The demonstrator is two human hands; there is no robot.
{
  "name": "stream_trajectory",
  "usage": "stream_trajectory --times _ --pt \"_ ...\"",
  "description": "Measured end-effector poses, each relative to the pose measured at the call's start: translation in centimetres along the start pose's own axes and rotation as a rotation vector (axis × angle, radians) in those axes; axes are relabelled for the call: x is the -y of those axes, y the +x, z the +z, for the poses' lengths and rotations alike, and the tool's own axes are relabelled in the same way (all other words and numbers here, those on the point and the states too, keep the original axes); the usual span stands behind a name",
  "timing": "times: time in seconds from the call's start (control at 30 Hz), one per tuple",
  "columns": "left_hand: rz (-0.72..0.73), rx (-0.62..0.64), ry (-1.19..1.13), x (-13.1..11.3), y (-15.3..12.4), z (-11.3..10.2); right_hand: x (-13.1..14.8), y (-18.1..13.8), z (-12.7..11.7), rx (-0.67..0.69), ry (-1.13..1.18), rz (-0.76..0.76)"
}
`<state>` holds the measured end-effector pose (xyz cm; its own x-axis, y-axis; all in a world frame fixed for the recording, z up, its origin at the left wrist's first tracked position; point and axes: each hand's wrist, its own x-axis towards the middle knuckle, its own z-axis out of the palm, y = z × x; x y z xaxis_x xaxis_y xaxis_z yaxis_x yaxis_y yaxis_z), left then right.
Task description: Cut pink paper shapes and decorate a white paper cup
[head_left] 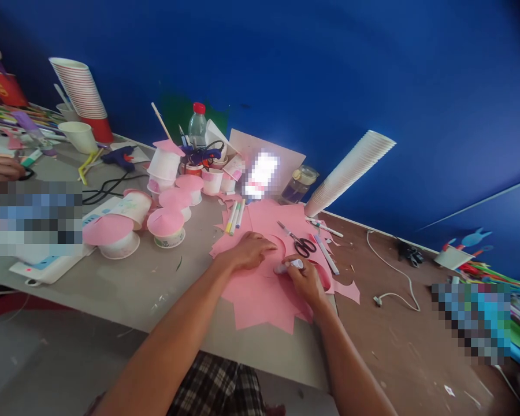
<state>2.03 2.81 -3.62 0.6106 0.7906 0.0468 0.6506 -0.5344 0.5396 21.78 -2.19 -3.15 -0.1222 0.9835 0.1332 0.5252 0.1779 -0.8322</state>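
My left hand (252, 252) lies on the pink paper (264, 306), fingers stretched toward the right and pressing on a curved-edge piece of it. In my right hand (307, 279) is a white marker (295, 264), held low with its tip end at the paper, close to the left fingertips. Just beyond the right hand rest black-handled scissors (301, 242) with their blades pointing away to the left. A pale capped marker (326, 254) lies right of the scissors. Several more markers (235, 217) lie together at the paper's far left edge.
Pink-topped paper cups (167, 226) stand left of the paper. Behind are a lit phone (261, 175), a jar (301, 182), a bottle (197, 128) and a leaning cup stack (351, 173). A power strip (60, 254) and another person's hand (2, 169) are at left.
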Motion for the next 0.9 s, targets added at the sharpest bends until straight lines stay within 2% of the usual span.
stream_trajectory --times 0.07,0.17,0.23,0.33,0.47,0.53,0.63,0.73,0.8,0.9 --pt "0.015 0.011 0.007 -0.2 -0.1 -0.2 -0.4 -0.1 -0.3 -0.058 0.146 0.042" --pt "0.025 -0.008 0.007 -0.4 -0.2 -0.5 -0.9 -0.1 -0.6 -0.279 0.412 0.037" --pt "0.027 -0.022 0.008 -0.5 -0.3 -0.5 -1.0 0.0 -0.5 -0.329 0.519 0.013" --pt "0.026 -0.023 0.004 -0.3 -0.2 -0.3 -0.8 0.2 0.0 -0.248 0.438 0.0" --pt "0.0 -0.024 -0.008 0.3 0.0 0.4 -0.5 0.2 0.8 -0.109 0.079 -0.022" --pt "-0.014 -0.023 -0.012 0.5 0.1 0.6 -0.4 0.2 0.9 -0.072 -0.03 -0.036" --pt "-0.012 -0.01 -0.007 0.3 0.0 0.4 -0.3 0.1 0.7 -0.07 -0.07 -0.051" --pt "0.001 -0.001 0.005 -0.1 -0.1 -0.1 -0.4 -0.1 0.3 -0.023 0.017 -0.014" --pt "0.009 0.006 0.006 -0.3 -0.2 -0.4 -0.6 -0.3 -0.1 -0.095 0.153 0.023" --pt "0.017 0.004 -0.003 -0.3 -0.2 -0.4 -1.0 -0.2 -0.3 -0.349 0.417 0.02"
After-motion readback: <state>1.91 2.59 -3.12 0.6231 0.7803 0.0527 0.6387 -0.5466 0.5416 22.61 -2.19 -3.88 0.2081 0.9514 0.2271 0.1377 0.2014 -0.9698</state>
